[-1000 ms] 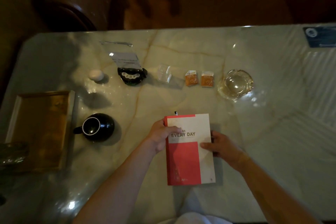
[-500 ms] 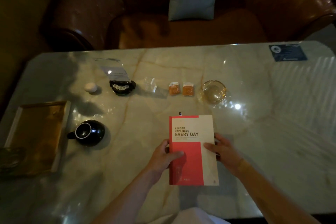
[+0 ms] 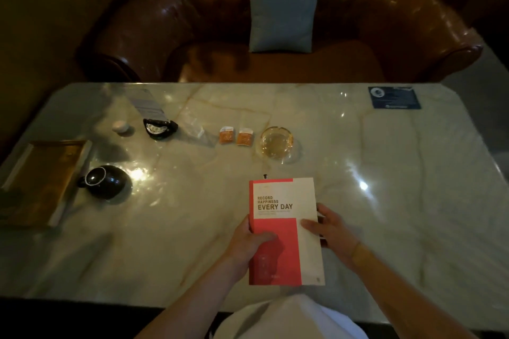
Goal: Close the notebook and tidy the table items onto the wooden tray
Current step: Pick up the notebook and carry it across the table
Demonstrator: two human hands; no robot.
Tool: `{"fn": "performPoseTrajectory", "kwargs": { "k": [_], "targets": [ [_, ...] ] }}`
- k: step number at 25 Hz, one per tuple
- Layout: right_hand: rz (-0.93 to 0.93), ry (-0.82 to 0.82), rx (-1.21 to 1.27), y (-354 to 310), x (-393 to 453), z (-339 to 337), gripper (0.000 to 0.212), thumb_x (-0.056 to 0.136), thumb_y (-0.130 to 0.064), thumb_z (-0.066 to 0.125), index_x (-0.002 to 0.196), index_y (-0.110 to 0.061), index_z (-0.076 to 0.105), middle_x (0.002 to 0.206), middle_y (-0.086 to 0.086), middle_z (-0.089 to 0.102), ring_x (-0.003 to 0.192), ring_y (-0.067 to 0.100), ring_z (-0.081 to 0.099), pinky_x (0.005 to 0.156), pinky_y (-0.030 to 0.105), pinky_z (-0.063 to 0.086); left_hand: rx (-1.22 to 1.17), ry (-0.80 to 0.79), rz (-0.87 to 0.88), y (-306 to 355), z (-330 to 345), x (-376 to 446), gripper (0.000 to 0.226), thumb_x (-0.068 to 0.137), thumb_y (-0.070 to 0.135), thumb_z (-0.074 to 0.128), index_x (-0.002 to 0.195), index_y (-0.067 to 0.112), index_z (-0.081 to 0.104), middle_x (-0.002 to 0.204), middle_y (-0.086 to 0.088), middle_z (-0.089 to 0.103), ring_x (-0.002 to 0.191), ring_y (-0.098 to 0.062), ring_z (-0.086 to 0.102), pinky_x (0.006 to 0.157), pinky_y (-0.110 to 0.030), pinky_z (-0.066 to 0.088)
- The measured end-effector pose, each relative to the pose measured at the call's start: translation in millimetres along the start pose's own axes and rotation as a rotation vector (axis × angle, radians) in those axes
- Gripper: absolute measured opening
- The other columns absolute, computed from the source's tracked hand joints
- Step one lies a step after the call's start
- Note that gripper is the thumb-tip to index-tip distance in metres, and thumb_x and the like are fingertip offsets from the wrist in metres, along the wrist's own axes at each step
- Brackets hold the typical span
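Notebook point(image 3: 286, 231) covers left hand's point(image 3: 249, 245) fingers; wooden tray point(image 3: 41, 181) cut off.

A: Colours, quick?
B: Notebook point(image 3: 286, 231) in my hands: red & off-white blocks, dark lettering. Table point(image 3: 385, 173): pale green marble w/ tan veins.
A: Rest?
B: Wooden tray point(image 3: 41, 181) golden-brown. Cup point(image 3: 106, 181) glossy black, white rim. Two sachets point(image 3: 237, 136) orange w/ white tops. Ashtray point(image 3: 276, 143) clear, amber tint. Card point(image 3: 395, 98) dark blue. Sofa point(image 3: 385, 22) brown leather, cushion point(image 3: 283, 11) grey-blue.
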State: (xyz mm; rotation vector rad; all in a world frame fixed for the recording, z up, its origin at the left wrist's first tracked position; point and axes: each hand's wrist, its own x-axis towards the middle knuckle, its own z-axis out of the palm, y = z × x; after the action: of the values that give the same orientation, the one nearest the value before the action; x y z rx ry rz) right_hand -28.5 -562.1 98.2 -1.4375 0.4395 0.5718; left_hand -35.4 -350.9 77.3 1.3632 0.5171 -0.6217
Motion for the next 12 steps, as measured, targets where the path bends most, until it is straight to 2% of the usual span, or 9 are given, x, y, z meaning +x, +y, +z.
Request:
{"fn": "performPoseTrajectory", "kwargs": {
  "k": [3,5,12],
  "targets": [
    [-0.011,-0.003,-0.060,-3.9,-18.5,-31.1,0.039,0.092,-0.008,0.062,0.128,-0.015,0.052,0.115,0.018,0.068,0.100,0.036,0.068,0.079,0.049,0.058,0.010,0.015,0.020,-0.2,37.1,-9.2,0.052,0.062,0.003,0.076,0.110,0.017,0.063,0.099,-0.010,0.074,0.090,-0.031,0.071,0.079,-0.048,0.058],
    [-0.015,-0.005,-0.082,-3.2,-29.4,-48.5,0.038,0.093,-0.011,0.061,0.128,-0.016,0.049,0.113,0.019,0.068,0.098,0.036,0.068,0.079,0.051,0.058,0.015,0.021,0.039,0.2,58.0,-13.4,0.054,0.058,0.005,0.075,0.110,0.015,0.063,0.099,-0.011,0.074,0.090,-0.032,0.071,0.079,-0.048,0.058],
    [-0.030,0.036,-0.114,6.2,-43.0,-79.7,0.047,0.087,-0.005,0.067,0.128,-0.017,0.047,0.108,0.016,0.071,0.096,0.035,0.069,0.083,0.058,0.055,0.008,-0.002,0.044,0.8,95.9,-11.2,0.053,0.054,0.008,0.075,0.104,0.019,0.064,0.089,-0.005,0.076,0.079,-0.025,0.073,0.061,-0.033,0.056]
  ]
}}
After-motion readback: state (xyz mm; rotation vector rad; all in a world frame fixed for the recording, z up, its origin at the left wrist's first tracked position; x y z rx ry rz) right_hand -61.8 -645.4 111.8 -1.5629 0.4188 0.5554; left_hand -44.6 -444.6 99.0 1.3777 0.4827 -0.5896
